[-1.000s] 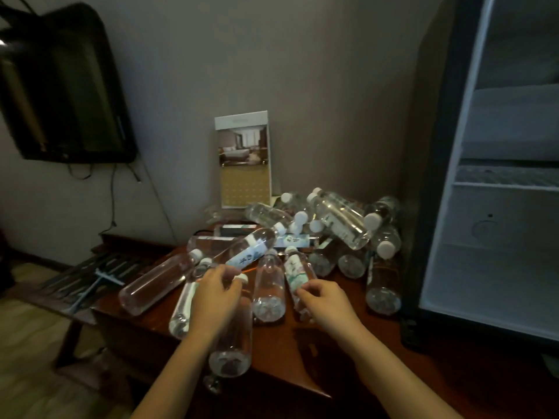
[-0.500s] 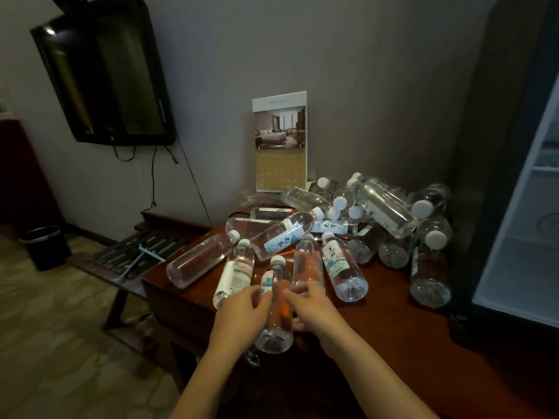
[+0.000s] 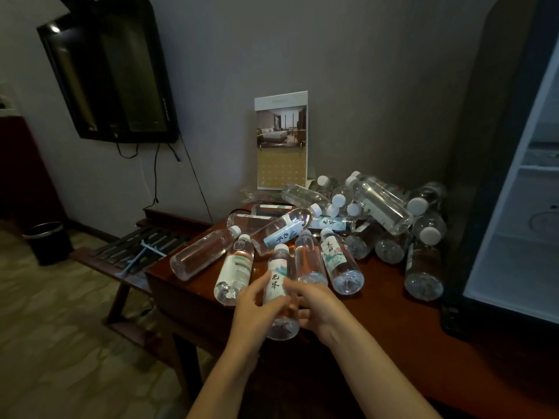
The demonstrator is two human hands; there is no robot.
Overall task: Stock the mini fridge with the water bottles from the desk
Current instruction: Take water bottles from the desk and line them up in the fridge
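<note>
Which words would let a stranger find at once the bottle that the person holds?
Look at the dark wooden desk left of the open mini fridge. At its front edge, the left hand and right hand grip one water bottle. Only this bottle lies between hands, its white cap pointing toward the wall.

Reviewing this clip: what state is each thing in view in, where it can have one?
held bottle: capped, label up, gripped by both hands.
left hand: grips the held bottle.
right hand: grips the held bottle.
other bottles: capped, lying heaped on the desk.
mini fridge: open, interior exposed.
television: screen dark.
calendar card: upright against the wall.
waste bin: upright.
</note>
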